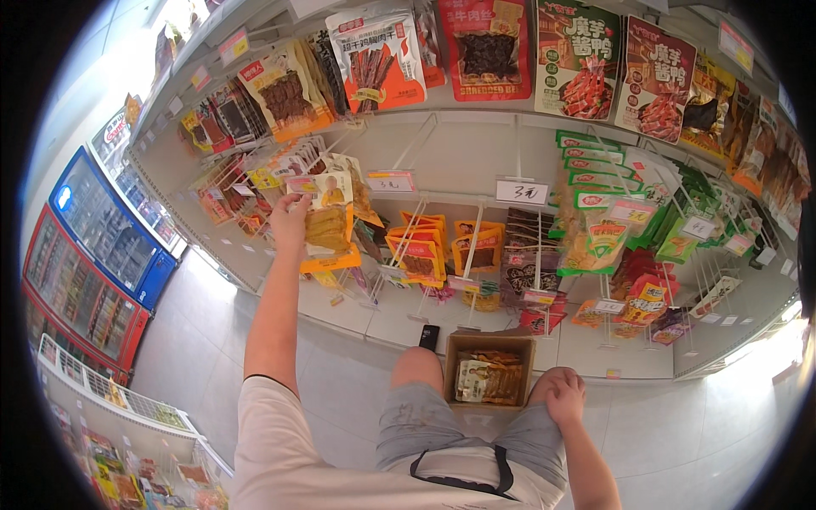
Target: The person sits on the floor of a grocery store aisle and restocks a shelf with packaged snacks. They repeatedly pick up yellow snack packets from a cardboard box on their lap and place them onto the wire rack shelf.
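Note:
My left hand [290, 224] reaches up to the rack and pinches the upper left edge of a yellow-and-white snack packet [330, 223] with an orange bottom band. The packet is at a hook among similar hanging packets, and I cannot tell whether it is on the hook. My right hand [564, 398] rests on my right knee, its fingers lying loosely over it with nothing held. Between my knees stands an open cardboard box [528, 361], holding several snack packets [490, 379] that look similar to the one in my left hand.
A black phone [430, 338] lies beside my left knee. Wire hooks carry orange packets [418, 253], green packets [599, 229] and red packets [643, 293]. Larger pouches [378, 68] hang above. Drink fridges [110, 229] stand at the left, and a white wire rack [127, 399] is at lower left.

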`<state>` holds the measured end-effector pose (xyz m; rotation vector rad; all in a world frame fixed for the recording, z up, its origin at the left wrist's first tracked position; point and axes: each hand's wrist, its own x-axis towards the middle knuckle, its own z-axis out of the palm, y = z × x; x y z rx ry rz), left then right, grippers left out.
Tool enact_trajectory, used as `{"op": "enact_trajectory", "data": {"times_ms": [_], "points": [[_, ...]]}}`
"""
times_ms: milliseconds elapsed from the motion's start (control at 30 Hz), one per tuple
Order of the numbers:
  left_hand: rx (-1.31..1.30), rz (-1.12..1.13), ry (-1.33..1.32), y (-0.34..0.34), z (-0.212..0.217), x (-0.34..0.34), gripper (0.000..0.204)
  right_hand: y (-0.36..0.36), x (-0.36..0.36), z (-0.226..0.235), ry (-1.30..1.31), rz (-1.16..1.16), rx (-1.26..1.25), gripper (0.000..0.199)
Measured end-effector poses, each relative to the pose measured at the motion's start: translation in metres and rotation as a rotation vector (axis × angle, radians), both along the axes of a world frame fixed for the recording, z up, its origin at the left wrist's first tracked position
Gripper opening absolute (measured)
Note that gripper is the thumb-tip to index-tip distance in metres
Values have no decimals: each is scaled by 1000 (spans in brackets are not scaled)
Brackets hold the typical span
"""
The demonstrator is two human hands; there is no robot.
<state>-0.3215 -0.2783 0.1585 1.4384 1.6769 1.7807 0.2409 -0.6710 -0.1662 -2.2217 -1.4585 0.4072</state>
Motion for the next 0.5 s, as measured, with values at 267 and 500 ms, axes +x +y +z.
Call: {"op": "enact_trajectory", "data": {"times_ms": [267,500], "points": [[150,-157,-213,11,-14,-22,38,0,-2,1,6,6,-2,39],[-10,-48,-272,-7,13,-7,49,-1,-3,4,3,2,-2,39]]}}
